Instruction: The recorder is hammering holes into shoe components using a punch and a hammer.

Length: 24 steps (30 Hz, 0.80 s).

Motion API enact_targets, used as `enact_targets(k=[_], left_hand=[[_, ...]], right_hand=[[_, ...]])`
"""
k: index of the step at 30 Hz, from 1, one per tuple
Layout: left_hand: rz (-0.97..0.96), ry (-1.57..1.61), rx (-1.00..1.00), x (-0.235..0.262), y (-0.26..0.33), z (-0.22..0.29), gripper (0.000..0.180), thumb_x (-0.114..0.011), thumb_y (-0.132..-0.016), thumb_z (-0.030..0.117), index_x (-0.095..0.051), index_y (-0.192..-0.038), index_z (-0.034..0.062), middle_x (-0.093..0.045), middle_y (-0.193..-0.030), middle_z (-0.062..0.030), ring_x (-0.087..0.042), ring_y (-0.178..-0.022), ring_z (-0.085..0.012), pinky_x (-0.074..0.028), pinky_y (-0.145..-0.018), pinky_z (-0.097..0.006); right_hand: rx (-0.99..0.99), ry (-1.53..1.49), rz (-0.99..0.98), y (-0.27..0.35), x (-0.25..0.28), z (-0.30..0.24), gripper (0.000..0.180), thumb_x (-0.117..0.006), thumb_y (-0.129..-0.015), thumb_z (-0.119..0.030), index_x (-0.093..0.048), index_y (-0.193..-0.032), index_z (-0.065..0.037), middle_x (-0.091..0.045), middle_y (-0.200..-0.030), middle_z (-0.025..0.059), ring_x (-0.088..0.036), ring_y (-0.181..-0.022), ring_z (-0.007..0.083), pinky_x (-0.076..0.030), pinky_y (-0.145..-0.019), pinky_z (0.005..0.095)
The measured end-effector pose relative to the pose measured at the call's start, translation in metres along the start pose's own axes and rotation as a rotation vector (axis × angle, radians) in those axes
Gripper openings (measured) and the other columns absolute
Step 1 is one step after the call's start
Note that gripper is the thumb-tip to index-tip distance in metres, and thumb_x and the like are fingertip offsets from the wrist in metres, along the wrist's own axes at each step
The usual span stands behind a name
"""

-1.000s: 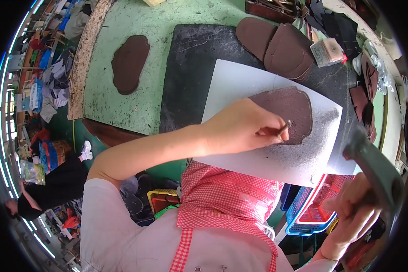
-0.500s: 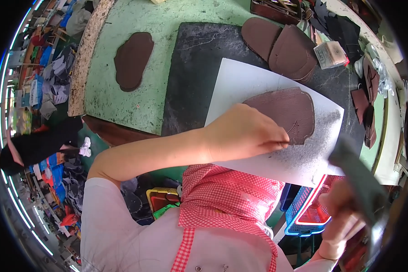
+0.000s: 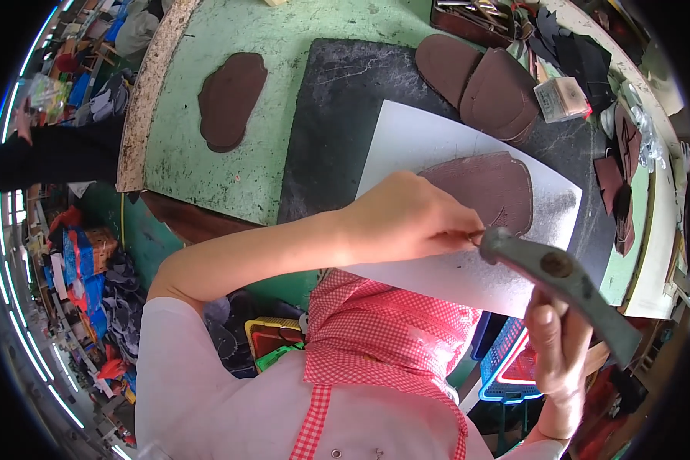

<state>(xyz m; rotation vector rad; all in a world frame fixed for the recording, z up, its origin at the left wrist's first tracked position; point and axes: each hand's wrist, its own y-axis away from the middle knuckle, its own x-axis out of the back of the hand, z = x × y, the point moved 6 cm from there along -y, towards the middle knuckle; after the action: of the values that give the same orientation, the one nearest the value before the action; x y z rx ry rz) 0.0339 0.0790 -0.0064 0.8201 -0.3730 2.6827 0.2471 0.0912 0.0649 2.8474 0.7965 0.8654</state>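
Note:
My left hand (image 3: 414, 218) reaches across the white sheet (image 3: 391, 146) with its fingers pinched together. Whatever small thing sits in that pinch is too hidden to name. Under and beyond it lies a brown, shoe-sole-shaped piece (image 3: 487, 184), its near edge by my fingertips. A hammer (image 3: 563, 272) is gripped in my right hand (image 3: 556, 345). Its rounded metal face is right by my left fingertips; whether it touches anything there I cannot tell. The other end of the head slants down to the right.
Beneath the sheet is a black slab (image 3: 337, 115) on the green table (image 3: 176, 100). Another brown piece (image 3: 234, 100) rests at left, and stacked brown pieces (image 3: 498, 96) lie behind. A small box (image 3: 561, 100) and a tool tin (image 3: 475, 19) stand far right. Blue basket (image 3: 506, 368) below.
The hammer and my right hand have swung left and up, bringing the hammer face to my left fingertips. My left hand has barely shifted. A person at far left has moved farther along.

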Motion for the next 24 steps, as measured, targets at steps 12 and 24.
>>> enact_targets(k=[12, 24], left_hand=[[-0.067, 0.353, 0.164, -0.003, 0.007, -0.016, 0.014, -0.067, -0.085, 0.011, -0.067, -0.096, 0.0031, -0.071, -0.089, -0.0059, -0.070, -0.082, -0.0191, -0.055, -0.074, -0.027], [-0.035, 0.294, 0.131, 0.000, 0.009, -0.024, 0.013, -0.068, -0.083, 0.015, -0.067, -0.093, 0.0069, -0.070, -0.084, -0.0017, -0.068, -0.073, -0.0215, -0.054, -0.065, -0.027]], right_hand=[[0.137, -0.246, -0.092, -0.011, 0.017, -0.006, 0.060, -0.044, -0.091, -0.061, -0.038, -0.074, -0.004, -0.033, -0.054, -0.0004, -0.029, -0.041, 0.0051, -0.021, -0.037, 0.0181], [0.165, -0.067, 0.196, -0.006, -0.013, -0.023, 0.054, -0.048, -0.095, -0.051, -0.050, -0.088, 0.003, -0.034, -0.056, -0.0011, -0.030, -0.043, 0.0045, -0.022, -0.041, 0.0197]])
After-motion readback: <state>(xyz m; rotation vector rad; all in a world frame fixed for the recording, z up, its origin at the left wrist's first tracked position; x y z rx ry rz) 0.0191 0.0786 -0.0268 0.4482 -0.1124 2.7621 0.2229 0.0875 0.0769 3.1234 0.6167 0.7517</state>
